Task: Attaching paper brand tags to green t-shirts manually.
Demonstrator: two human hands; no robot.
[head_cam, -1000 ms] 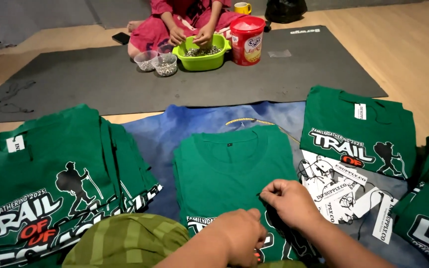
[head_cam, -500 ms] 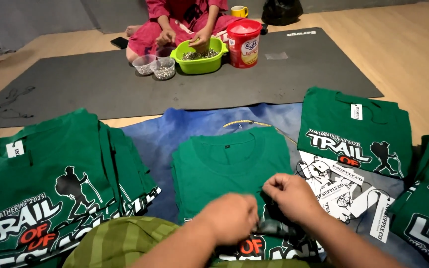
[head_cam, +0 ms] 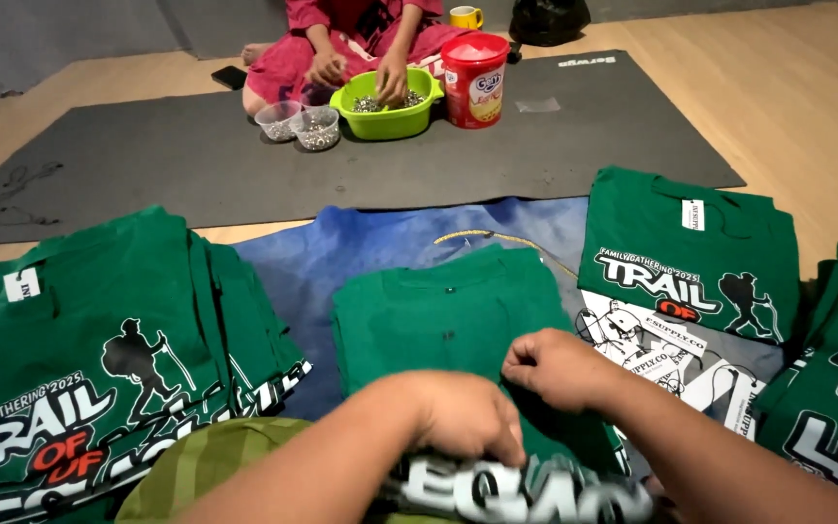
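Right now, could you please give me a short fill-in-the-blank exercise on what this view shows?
1. Both hands, left hand and right hand, rest on a folded ____ T-shirt.
2. That shirt lies on a ____ cloth.
3. The other person's hands reach into a lime-green ____.
4. Beside it stands a ____ canister.

Missing words: green; blue; bowl; red
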